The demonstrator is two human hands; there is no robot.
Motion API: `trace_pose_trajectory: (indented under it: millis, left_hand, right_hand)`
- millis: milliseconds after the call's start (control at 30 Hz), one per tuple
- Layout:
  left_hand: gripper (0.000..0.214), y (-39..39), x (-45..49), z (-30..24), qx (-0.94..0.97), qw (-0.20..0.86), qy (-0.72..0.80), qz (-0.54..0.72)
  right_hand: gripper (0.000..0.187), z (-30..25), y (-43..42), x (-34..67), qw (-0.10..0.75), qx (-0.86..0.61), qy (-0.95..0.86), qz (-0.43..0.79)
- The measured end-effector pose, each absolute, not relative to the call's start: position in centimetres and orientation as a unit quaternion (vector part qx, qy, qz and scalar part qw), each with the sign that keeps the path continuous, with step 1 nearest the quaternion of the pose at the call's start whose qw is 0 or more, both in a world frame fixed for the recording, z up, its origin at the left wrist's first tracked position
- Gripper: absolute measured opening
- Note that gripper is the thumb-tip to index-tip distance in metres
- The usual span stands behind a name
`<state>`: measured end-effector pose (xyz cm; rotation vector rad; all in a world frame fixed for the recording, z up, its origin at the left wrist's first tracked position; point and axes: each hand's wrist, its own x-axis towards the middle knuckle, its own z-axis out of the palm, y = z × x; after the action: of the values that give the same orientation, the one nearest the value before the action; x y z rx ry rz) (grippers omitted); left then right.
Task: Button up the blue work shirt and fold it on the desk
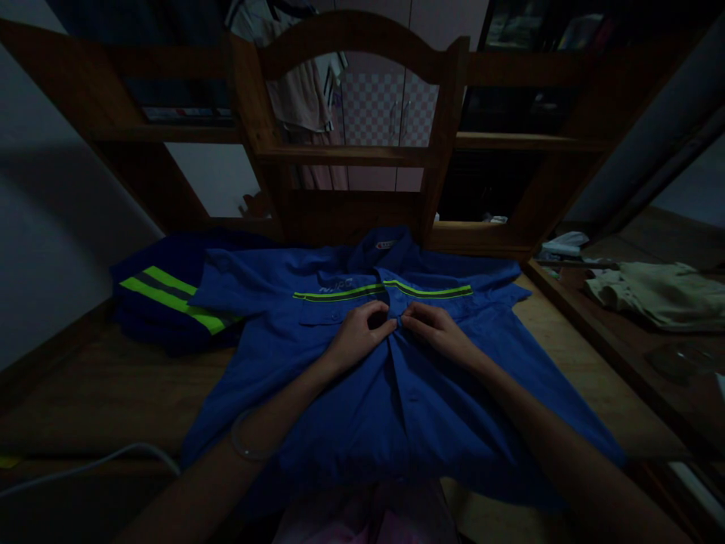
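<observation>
Left hand [358, 332] and right hand [433, 326] pinch the placket of a blue shirt [396, 393] with yellow-green chest stripes, spread face-up across the desk's [96, 393] middle, collar toward the far edge.

I count two of my hands, my left hand [359, 332] and my right hand [433, 326], meeting at the middle of the frame on one blue shirt [396, 393] spread flat. A second blue garment [164, 302] lies folded at the left, making two with yellow-green stripes. One pale cloth [662, 293] sits at the right edge, and one white cable [91, 465] crosses the lower left.
</observation>
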<state>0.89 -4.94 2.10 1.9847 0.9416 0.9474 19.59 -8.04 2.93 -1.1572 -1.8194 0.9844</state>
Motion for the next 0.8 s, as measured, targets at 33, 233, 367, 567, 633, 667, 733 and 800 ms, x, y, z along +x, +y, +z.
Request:
trace_pose_trajectory:
  millis: [33, 233, 367, 567, 633, 667, 733, 800]
  left_hand:
    - [0.021, -4.9, 0.9, 2.1, 0.768, 0.373, 0.368, 0.368]
    - [0.020, -4.5, 1.1, 1.6, 0.736, 0.451, 0.371, 0.344]
    - [0.018, -4.1, 1.2, 1.4, 0.714, 0.498, 0.356, 0.340]
    - [0.019, -4.1, 1.1, 1.5, 0.685, 0.531, 0.369, 0.334]
    - [0.020, -4.1, 1.1, 1.5, 0.687, 0.529, 0.366, 0.338]
    - [0.020, -4.0, 1.1, 1.4, 0.690, 0.527, 0.363, 0.339]
    - [0.024, -3.9, 1.0, 1.4, 0.695, 0.524, 0.358, 0.338]
    - [0.030, -3.6, 1.0, 1.3, 0.697, 0.525, 0.355, 0.335]
  right_hand:
    - [0.025, 2.9, -8.0, 19.6, 0.377, -0.453, -0.714, 0.377]
    - [0.027, 2.7, -7.5, 19.8, 0.389, -0.461, -0.727, 0.329]
    - [0.028, 2.6, -7.5, 19.8, 0.387, -0.465, -0.729, 0.319]
    - [0.031, 2.6, -7.7, 19.7, 0.376, -0.463, -0.745, 0.300]
    - [0.031, 2.5, -7.6, 20.0, 0.364, -0.459, -0.761, 0.278]
    - [0.031, 2.5, -7.4, 20.2, 0.358, -0.460, -0.768, 0.265]
    - [0.032, 2.2, -6.9, 20.7, 0.355, -0.467, -0.774, 0.236]
    - [0.033, 1.8, -6.3, 21.4, 0.361, -0.482, -0.773, 0.199]
